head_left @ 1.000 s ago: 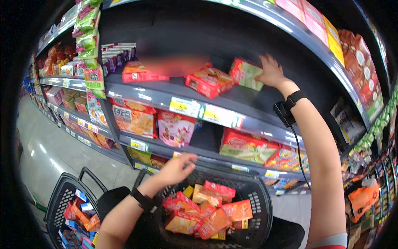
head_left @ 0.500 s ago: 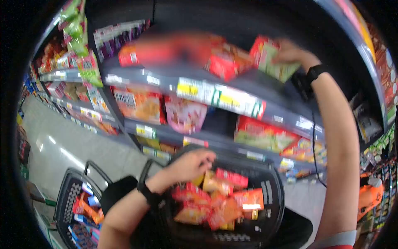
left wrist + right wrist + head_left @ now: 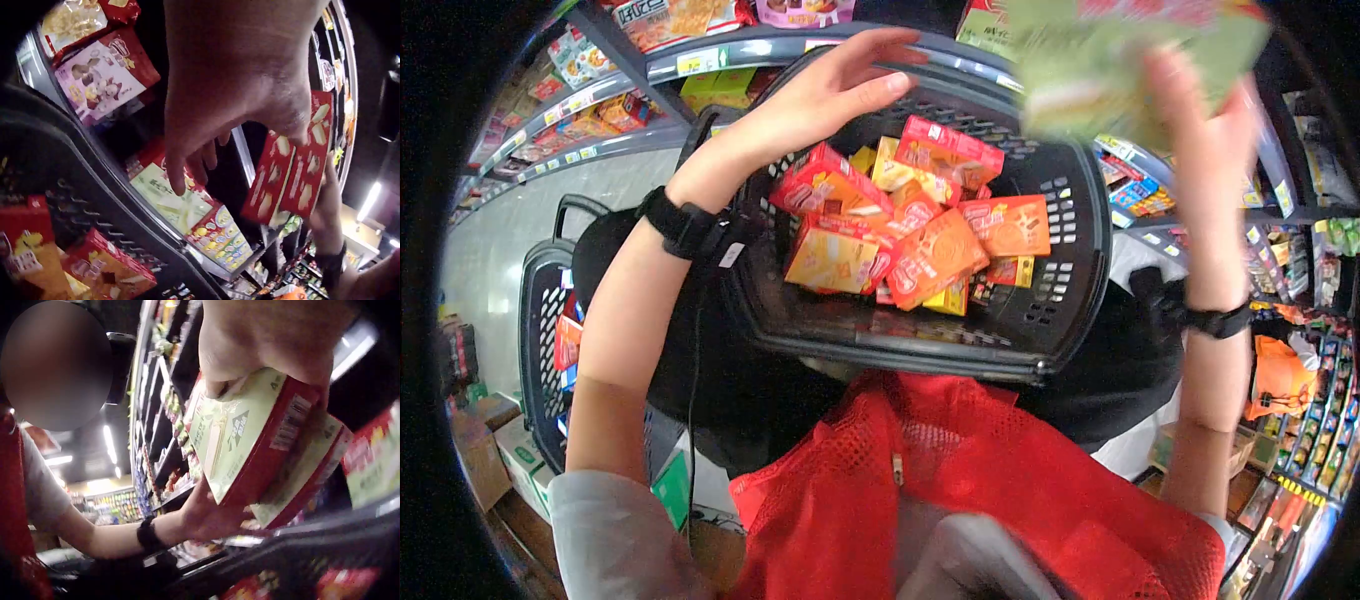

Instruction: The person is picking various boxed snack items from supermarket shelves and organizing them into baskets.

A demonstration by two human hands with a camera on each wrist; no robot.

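My right hand point(image 3: 1215, 150) grips two green-and-red snack boxes point(image 3: 1090, 70) together, thumb across the green face, above the basket's far right corner. In the right wrist view the front box point(image 3: 240, 437) overlaps the second box point(image 3: 306, 469). My left hand point(image 3: 840, 85) hovers over the far left rim of the black shopping basket point(image 3: 900, 352), fingers relaxed and holding nothing. The left wrist view shows the boxes' red narrow sides point(image 3: 303, 165) beyond that hand. Inside the basket lies a pile of red, orange and yellow snack boxes point(image 3: 940, 260).
A second black basket point(image 3: 540, 330) with packets stands at the left. Shelving point(image 3: 790, 45) runs behind the main basket, carrying a pink pouch point(image 3: 100, 81) and a green-and-red box point(image 3: 172, 194). Cartons point(image 3: 475, 455) sit on the floor at lower left.
My right hand has taken the green-and-red boxes off the upper shelf and brought them back toward the basket. The head view has tilted down. The left hand stays empty near the basket rim.
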